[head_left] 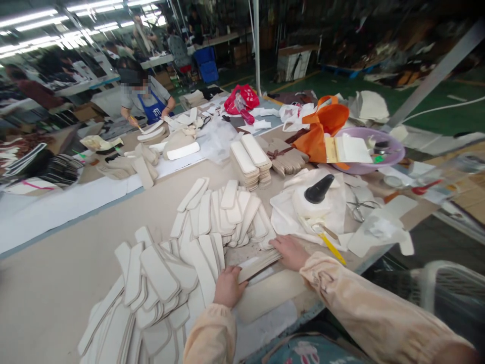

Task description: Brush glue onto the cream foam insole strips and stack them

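Near the table's front edge, a thin stack of long beige strips [260, 265] lies between my two hands. My left hand [228, 286] grips the stack's left end, and my right hand [290, 251] has its right end, fingers bent over it. Under and in front of the stack lies a wider beige sheet [271, 296]. Beyond my hands spreads a heap of pale, round-cornered flat pieces [206, 215], with another overlapping heap [159, 275] to the left. What the strips are made of I cannot tell.
Right of the heaps are a white bottle with a black cap [319, 189], a yellow-handled tool [332, 248] and scissors [359, 207]. Farther back stand neat stacks [250, 156], an orange bag [322, 126] and a purple basin [394, 154]. A co-worker [146, 98] sits across the table.
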### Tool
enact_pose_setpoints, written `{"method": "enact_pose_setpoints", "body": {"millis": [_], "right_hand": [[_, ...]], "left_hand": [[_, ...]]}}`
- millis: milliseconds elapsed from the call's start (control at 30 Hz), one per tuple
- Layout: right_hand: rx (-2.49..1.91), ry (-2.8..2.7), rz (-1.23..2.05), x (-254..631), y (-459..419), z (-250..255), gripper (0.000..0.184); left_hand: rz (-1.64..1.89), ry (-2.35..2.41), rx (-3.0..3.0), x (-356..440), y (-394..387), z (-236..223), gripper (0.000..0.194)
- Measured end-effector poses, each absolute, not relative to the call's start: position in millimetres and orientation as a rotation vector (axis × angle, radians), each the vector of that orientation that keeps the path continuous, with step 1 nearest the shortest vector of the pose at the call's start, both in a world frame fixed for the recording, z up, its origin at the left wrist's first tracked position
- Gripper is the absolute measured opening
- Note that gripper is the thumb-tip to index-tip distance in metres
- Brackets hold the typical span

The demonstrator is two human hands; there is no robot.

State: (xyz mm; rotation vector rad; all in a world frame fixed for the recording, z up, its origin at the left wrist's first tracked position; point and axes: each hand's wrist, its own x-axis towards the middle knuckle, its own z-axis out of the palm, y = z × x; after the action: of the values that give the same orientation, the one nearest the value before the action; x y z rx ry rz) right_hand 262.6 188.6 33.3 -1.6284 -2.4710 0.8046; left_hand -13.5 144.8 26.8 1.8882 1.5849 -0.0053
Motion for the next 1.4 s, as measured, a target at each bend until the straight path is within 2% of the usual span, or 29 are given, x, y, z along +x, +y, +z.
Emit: {"method": "enact_pose_setpoints", "body": {"millis": [133, 233, 300, 400, 467, 533, 700, 900, 1133, 1400], "right_hand": [[-1.740, -2.224, 0.815, 287, 183, 12, 0.063], [-1.781, -2.091, 0.828, 284, 173, -7, 0.067], [-1.764, -2.037, 0.847, 281, 166, -15, 0.066], [-1.673, -2.012, 0.912, 285, 163, -18, 0.055], [-1.623, -2.008, 0.981, 290, 170, -13, 0.041], [-1.586, -1.953, 1.128, 294, 180, -1, 0.035], [-1.620, -1.799, 1.262, 297, 192, 48, 0.053], [-1.692, -1.752, 1.450, 310, 153, 66, 0.049], [-1.957, -1.734, 1.373, 308, 102, 34, 0.054], [-2.088, -1.804, 1.227, 299, 97, 31, 0.059]], "left_hand": [[-0.010, 1.578, 1.862, -6, 143, 29, 0.048], [-0.026, 1.570, 1.831, -1, 140, 30, 0.041], [-0.034, 1.592, 1.807, -1, 138, 33, 0.039], [-0.045, 1.621, 1.770, -2, 138, 42, 0.038], [-0.062, 1.616, 1.733, -4, 144, 48, 0.037], [-0.066, 1.610, 1.677, -7, 152, 57, 0.037], [0.016, 1.544, 1.487, -23, 170, 82, 0.049], [-0.022, 1.288, 1.249, -28, 148, 83, 0.055], [-0.095, 1.482, 1.293, -5, 111, 60, 0.052], [-0.219, 1.751, 1.599, 1, 98, 72, 0.062]]}}
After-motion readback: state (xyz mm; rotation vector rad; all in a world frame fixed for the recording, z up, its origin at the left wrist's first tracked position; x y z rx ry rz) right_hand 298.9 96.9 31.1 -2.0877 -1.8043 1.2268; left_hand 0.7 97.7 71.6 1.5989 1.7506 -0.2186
